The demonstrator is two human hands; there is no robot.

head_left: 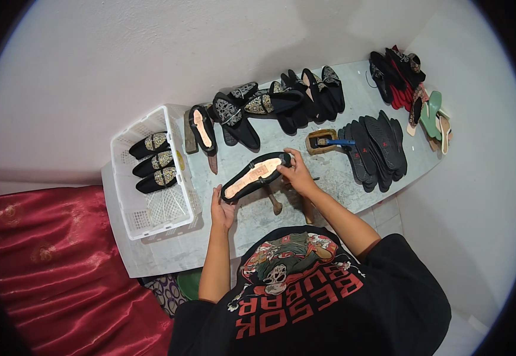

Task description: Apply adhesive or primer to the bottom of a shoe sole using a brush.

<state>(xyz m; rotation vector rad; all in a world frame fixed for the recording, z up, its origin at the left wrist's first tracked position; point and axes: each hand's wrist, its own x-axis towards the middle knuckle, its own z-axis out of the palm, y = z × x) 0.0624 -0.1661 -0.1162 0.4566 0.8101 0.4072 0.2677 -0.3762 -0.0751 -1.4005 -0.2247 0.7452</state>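
A black, elongated shoe (256,177) presents its pale pinkish-tan underside, bordered all round by a dark rim. Its long axis runs obliquely, one end toward the lower left and the other toward the upper right; which is the toe cannot be told. The left hand (222,212) has its grip clamped on the lower end, the right hand (298,178) on the upper, above the pale grey tabletop (246,228).

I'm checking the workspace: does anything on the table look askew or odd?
Mildly: one gold-toed black shoe lies crosswise among those at the back, while the shoes in the white basket line up neatly. The held shoe shows no obvious damage.
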